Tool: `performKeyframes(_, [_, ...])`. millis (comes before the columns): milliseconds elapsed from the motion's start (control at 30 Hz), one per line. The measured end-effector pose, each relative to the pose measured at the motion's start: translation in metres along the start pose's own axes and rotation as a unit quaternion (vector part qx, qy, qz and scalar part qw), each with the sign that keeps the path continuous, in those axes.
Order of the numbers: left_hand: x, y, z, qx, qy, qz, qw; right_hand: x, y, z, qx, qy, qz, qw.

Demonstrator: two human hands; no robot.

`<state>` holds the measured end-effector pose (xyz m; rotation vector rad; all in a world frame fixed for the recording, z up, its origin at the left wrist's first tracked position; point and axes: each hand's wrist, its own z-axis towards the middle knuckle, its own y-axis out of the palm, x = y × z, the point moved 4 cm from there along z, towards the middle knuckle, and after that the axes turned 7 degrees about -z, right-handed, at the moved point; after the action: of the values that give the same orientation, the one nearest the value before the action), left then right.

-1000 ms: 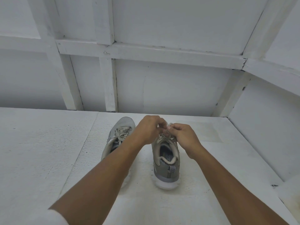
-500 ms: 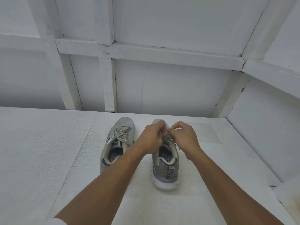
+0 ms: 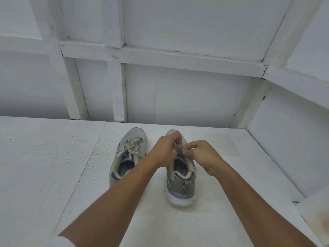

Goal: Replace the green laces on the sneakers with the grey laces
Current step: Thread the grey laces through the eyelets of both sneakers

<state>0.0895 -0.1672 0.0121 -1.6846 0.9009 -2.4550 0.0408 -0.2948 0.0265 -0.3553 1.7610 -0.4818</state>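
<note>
Two grey sneakers stand side by side on the white floor, toes pointing away from me. The left sneaker (image 3: 129, 157) is laced with a pale grey lace (image 3: 133, 146), partly covered by my left forearm. Over the tongue of the right sneaker (image 3: 180, 182), my left hand (image 3: 164, 150) and my right hand (image 3: 200, 155) meet, and both pinch the pale lace (image 3: 181, 147) with curled fingers. Most of that lace is hidden under my fingers. No green lace is visible.
The floor is rough white board (image 3: 44, 166) with a seam running left of the shoes. A white panelled wall (image 3: 178, 95) rises just behind them, and a side wall (image 3: 288, 148) closes in on the right.
Both hands have stayed on the right sneaker's lace, shifting slightly toward me along the tongue. The sneakers have not moved.
</note>
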Motion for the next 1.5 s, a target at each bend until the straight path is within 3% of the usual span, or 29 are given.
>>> performKeyframes(167, [-0.002,0.001,0.000,-0.001,-0.057,-0.041,0.998,0.013,0.004,0.004,0.119,-0.021,-0.040,0.992])
performKeyframes(333, [-0.008,0.001,0.002,-0.004,-0.090,-0.094,0.991,0.009,0.002,-0.004,0.247,-0.134,-0.175,0.944])
performKeyframes(800, [-0.003,-0.004,0.004,-0.004,-0.077,-0.096,0.992,0.008,0.006,-0.005,0.242,-0.161,-0.263,0.920])
performKeyframes(1000, [-0.012,-0.018,0.009,0.059,-0.135,-0.071,0.987,0.013,0.003,-0.013,0.236,-0.227,-0.291,0.899])
performKeyframes(1500, [-0.028,-0.010,0.017,0.116,-0.225,-0.104,0.962,0.020,0.001,-0.019,0.220,-0.231,-0.292,0.902])
